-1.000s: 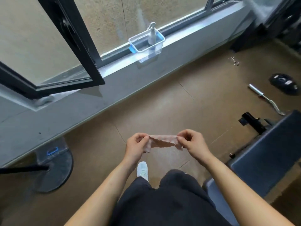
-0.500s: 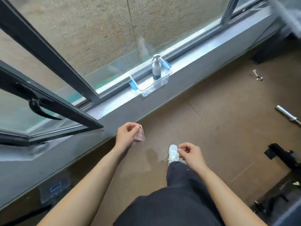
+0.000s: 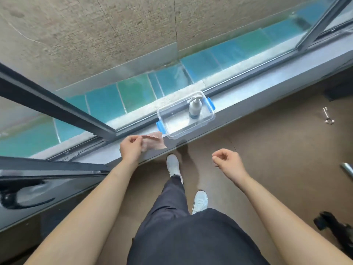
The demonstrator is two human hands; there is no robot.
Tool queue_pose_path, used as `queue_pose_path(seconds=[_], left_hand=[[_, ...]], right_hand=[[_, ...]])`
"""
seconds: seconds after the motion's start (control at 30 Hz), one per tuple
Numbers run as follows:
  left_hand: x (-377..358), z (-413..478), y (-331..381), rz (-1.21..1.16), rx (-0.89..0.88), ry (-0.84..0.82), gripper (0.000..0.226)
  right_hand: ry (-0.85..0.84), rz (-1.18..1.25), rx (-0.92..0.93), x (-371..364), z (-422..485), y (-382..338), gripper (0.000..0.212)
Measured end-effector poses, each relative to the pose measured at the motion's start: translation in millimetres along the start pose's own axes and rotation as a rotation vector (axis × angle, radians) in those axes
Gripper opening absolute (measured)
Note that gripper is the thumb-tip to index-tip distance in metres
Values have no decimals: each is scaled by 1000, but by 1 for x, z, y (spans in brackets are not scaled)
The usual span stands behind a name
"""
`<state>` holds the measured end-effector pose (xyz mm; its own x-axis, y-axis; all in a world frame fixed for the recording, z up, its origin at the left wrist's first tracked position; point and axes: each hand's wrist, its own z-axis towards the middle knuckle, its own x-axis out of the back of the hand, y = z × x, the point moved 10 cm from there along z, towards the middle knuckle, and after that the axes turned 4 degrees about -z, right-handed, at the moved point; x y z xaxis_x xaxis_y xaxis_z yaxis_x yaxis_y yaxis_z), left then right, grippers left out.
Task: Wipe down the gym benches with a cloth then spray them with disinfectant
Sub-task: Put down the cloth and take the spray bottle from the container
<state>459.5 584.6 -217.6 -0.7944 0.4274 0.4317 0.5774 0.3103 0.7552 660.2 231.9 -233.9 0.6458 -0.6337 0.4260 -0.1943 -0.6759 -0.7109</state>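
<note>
Cloth at sill, beside box
Pinched in left hand, held over sill; right hand loosely curled, empty. Bottle upright in box. Risk: light pinch, cloth slipping to floor; careless reach tipping bottle.

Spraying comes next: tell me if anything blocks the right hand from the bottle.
Nothing visible does. The right hand is empty; the bottle stands in a lidless bin on the sill, reachable from above the bin's near wall.
</note>
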Motion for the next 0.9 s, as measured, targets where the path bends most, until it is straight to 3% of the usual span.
queue_pose_path(seconds=[0.27, 0.4, 0.57, 0.9], left_hand=[[-12, 102, -43, -87, 227, -4, 9], [-18, 136, -67, -75, 317, 21, 9], [-31, 136, -75, -175, 426, 39, 11], [-45, 23, -41, -260, 387, 20, 16]], right_hand=[[2, -146, 29, -34, 128, -87, 11], [75, -378, 73, -39, 179, -117, 50], [78, -531, 137, -39, 230, -128, 67], [-135, -747, 389, -56, 271, -159, 21]])
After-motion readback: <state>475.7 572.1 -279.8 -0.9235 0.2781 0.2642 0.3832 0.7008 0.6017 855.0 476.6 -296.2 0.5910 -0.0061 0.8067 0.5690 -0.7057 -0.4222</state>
